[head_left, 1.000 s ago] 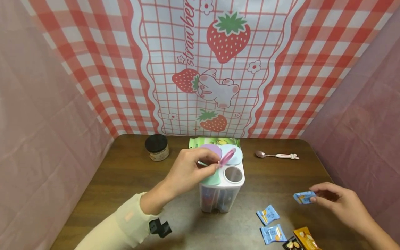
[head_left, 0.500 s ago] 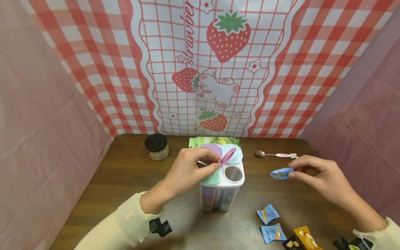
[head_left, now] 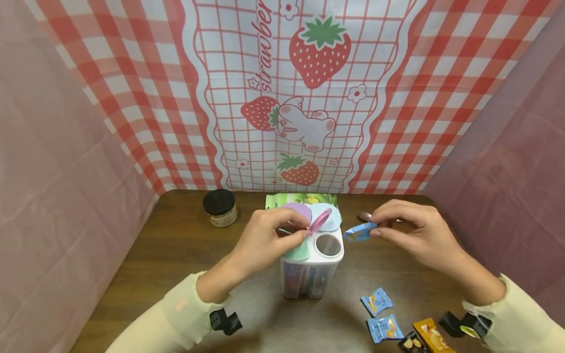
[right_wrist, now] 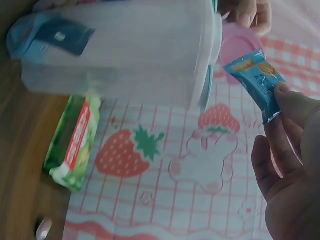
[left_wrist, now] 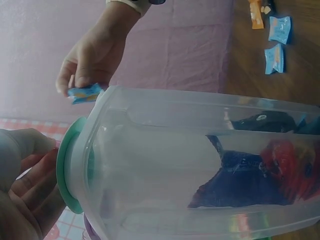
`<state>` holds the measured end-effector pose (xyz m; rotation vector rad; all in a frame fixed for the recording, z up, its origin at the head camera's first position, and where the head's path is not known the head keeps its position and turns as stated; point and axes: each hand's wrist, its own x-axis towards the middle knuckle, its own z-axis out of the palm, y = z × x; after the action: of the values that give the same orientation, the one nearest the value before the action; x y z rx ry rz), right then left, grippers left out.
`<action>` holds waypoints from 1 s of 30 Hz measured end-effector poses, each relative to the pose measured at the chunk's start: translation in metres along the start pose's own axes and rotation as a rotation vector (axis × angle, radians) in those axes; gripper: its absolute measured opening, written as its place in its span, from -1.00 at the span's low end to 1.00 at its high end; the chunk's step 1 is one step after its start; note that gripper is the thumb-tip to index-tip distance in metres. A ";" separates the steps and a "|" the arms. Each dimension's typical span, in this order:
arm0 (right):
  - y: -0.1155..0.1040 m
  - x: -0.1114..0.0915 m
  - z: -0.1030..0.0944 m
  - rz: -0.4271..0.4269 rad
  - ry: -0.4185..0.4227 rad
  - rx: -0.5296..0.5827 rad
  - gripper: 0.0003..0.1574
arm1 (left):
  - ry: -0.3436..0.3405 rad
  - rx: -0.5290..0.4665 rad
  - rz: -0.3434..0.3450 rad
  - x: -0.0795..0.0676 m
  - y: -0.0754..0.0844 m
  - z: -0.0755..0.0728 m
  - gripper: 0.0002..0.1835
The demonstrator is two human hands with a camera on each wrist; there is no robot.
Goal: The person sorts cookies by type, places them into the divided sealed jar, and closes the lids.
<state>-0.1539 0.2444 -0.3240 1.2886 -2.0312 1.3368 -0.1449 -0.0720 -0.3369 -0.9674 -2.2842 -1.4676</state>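
A translucent storage container (head_left: 304, 279) with a white top stands mid-table; small packets (left_wrist: 240, 180) lie inside it. Purple, pale blue and green lids cover three of its round openings, and the front right opening (head_left: 328, 244) is uncovered. My left hand (head_left: 265, 240) pinches the raised pink lid (head_left: 321, 221) beside that opening. Between the thumb and fingers of my right hand (head_left: 415, 228) is a blue snack packet (head_left: 359, 232), just right of the container's top. The right wrist view shows the packet (right_wrist: 257, 82) near the pink lid.
Two blue packets (head_left: 384, 328), an orange packet (head_left: 430, 333) and a black packet (head_left: 413, 342) lie at the front right. A black-lidded jar (head_left: 220, 208) stands back left. Behind the container lies a green bag (head_left: 278, 200); a spoon (head_left: 364, 215) is partly hidden by my right hand.
My right hand has carried the blue snack packet leftward and away from me, from the table's right side to beside the container's opening. My left hand stays on the pink lid.
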 end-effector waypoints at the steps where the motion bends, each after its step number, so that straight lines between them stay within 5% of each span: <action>1: 0.000 0.002 0.003 -0.008 -0.001 0.023 -0.41 | 0.000 -0.001 0.000 0.000 0.000 0.000 -0.91; 11: 0.006 0.016 0.032 -0.049 -0.066 0.090 -0.40 | -0.002 -0.001 -0.010 -0.002 -0.002 0.001 -0.90; 30: 0.013 0.019 0.049 -0.111 -0.184 -0.037 -0.63 | -0.005 -0.002 -0.001 0.000 0.001 0.001 -0.90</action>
<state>-0.1663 0.1944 -0.3400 1.5338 -2.0589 1.1637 -0.1446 -0.0706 -0.3370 -0.9716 -2.2876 -1.4696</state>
